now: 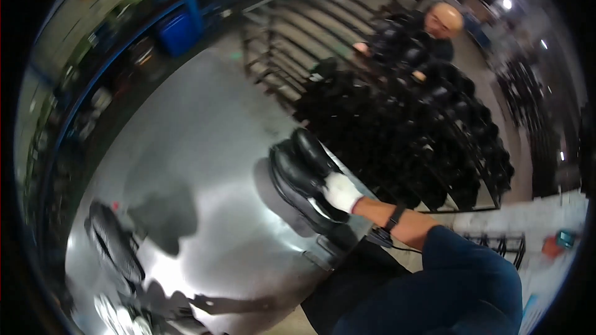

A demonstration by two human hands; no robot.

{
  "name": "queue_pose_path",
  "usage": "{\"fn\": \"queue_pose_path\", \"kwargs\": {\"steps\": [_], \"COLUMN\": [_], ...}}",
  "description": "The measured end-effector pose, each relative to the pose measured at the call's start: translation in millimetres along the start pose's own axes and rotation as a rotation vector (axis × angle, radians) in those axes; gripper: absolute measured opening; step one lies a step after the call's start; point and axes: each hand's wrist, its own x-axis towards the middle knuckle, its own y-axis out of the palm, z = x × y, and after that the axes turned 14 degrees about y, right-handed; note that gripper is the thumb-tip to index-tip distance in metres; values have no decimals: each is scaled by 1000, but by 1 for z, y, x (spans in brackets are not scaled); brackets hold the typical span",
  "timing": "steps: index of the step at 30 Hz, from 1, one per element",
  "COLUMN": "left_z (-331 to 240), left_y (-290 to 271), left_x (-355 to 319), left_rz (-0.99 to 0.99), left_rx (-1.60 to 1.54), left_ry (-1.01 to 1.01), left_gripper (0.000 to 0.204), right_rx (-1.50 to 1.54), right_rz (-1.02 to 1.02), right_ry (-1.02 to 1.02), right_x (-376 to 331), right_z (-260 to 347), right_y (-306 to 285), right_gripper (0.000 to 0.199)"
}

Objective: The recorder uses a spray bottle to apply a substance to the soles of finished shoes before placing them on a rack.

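My right hand (341, 193), in a white glove, reaches in from the right and is closed on a black shoe (297, 174) at the table's right edge. Its fingers are partly hidden against the shoe. A second black shoe (312, 151) lies close along its far side. Both rest on a shiny metal table (217, 111). Another black shoe (117, 245) lies tipped at the table's left side, its ridged sole showing. My left hand is not in view.
Blurred white strips (121, 316) lie at the lower left. Beyond the table's right edge stands a rack (462, 201) crowded with black shoes, with a person (442, 22) behind it. A blue bin (180, 31) sits at the far left by a long shelf.
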Motion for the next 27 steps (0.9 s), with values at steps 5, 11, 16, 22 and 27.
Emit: {"fn": "queue_pose_path", "kwargs": {"steps": [5, 11, 16, 22, 27], "left_z": [1, -68, -43, -27, -89], "left_y": [107, 229, 218, 189, 232], "left_x": [62, 68, 75, 74, 66], "left_rz": [-129, -337, -326, -318, -253], "left_rx": [219, 191, 211, 226, 193], "left_ry": [-111, -320, -298, -306, -236], "left_gripper": [30, 36, 35, 39, 37], "right_rx": [265, 290, 391, 556, 571], "right_rz": [-516, -298, -653, -627, -830], "right_ry": [-96, 594, 377, 252, -243], "right_x": [150, 341, 347, 333, 221], "right_z": [-50, -108, -153, -110, -8], "right_y": [-101, -181, -196, -213, -152], "right_gripper": [31, 35, 57, 62, 35]}}
